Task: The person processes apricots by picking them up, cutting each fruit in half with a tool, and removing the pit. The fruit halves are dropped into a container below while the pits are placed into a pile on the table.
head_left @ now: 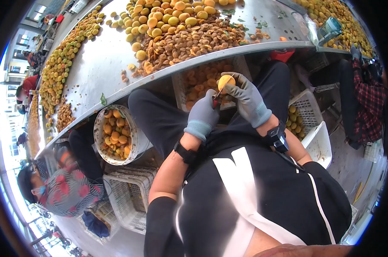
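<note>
Between your knees, as the head view shows, your gloved right hand [246,100] pinches a yellow-orange fruit [226,80] between thumb and fingers, lifted below the front edge of the metal table [86,79]. Your gloved left hand [202,115] is curled closed around a small knife [215,102] with a reddish handle; its blade points up at the fruit, though you cannot tell how deep it reaches. Beyond your hands, under the table, a white crate [177,88] holds orange fruit pieces [202,81]. Above it, brown stones [189,46] lie heaped against whole fruit [168,19]. To your left stands a white bucket [138,138] of orange fruit, near a seated co-worker [74,190].
</note>
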Motion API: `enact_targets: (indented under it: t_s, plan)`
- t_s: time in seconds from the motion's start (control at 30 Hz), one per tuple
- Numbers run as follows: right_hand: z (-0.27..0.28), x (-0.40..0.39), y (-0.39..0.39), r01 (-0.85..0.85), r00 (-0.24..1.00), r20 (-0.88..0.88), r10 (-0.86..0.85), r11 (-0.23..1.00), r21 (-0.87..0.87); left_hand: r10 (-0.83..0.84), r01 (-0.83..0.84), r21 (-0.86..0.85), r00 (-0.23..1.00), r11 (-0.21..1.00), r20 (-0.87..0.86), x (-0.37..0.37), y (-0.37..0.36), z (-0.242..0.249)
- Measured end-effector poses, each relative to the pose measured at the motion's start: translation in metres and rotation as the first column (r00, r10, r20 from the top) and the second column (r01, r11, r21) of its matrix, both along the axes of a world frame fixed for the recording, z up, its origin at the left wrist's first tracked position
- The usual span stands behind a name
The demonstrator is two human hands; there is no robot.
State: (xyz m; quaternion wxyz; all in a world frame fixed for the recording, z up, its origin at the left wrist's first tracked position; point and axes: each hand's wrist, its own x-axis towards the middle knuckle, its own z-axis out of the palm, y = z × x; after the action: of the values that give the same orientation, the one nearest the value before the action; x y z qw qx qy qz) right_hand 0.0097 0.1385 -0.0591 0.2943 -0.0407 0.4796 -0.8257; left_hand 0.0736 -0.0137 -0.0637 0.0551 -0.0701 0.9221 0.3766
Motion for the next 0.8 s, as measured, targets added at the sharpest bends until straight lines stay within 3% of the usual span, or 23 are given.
enact_targets:
  t_s: [0.03, 0.07, 0.13, 0.27, 0.33, 0.47, 0.53, 0.57, 0.63, 0.73, 0.8]
  plan:
    - [0.000, -0.001, 0.001, -0.023, 0.993, 0.113, 0.028, 0.998, -0.051, -0.006, 0.006, 0.009, 1.000, 1.000, -0.017, 0.000, 0.000, 0.000]
    - [-0.001, -0.001, 0.001, -0.022, 0.993, 0.113, 0.028, 0.998, -0.050, -0.007, 0.007, 0.009, 1.000, 1.000, -0.016, 0.000, 0.000, 0.000]
    - [-0.004, -0.001, 0.001, -0.049, 0.976, 0.195, 0.092, 0.976, -0.212, -0.007, 0.008, -0.036, 1.000, 0.999, 0.026, -0.002, 0.000, 0.004]
    - [0.001, -0.001, 0.002, -0.083, 0.977, 0.179, 0.118, 0.978, -0.190, -0.005, 0.005, -0.006, 1.000, 1.000, -0.021, 0.000, -0.001, -0.001]
    - [0.007, 0.002, -0.003, -0.034, 0.999, 0.022, 0.034, 0.999, -0.005, -0.027, 0.024, -0.061, 0.999, 0.998, -0.045, -0.002, -0.001, -0.001]
    - [0.003, 0.002, 0.003, -0.082, 0.992, 0.089, 0.087, 0.995, -0.064, -0.024, 0.017, -0.101, 0.997, 0.995, -0.071, 0.001, 0.001, 0.002]
    - [-0.003, -0.001, 0.005, -0.142, 0.920, 0.273, 0.282, 0.888, -0.437, -0.014, 0.003, -0.112, 0.995, 0.994, -0.100, -0.002, 0.003, 0.004]
    - [-0.004, 0.000, 0.005, -0.144, 0.919, 0.274, 0.284, 0.888, -0.438, -0.012, 0.001, -0.113, 0.995, 0.994, -0.099, -0.002, 0.002, 0.003]
    - [0.008, 0.003, 0.002, -0.108, 0.954, 0.248, 0.170, 0.963, -0.246, -0.020, 0.008, -0.132, 0.996, 0.991, -0.089, -0.002, 0.002, 0.000]
    - [0.012, 0.001, -0.002, -0.076, 0.981, 0.170, 0.094, 0.991, -0.108, -0.020, 0.002, -0.168, 0.994, 0.986, -0.103, -0.008, 0.001, -0.001]
    - [0.010, 0.002, -0.002, -0.046, 0.977, 0.200, 0.077, 0.987, -0.155, -0.023, 0.002, -0.182, 0.993, 0.983, -0.117, -0.009, 0.001, -0.003]
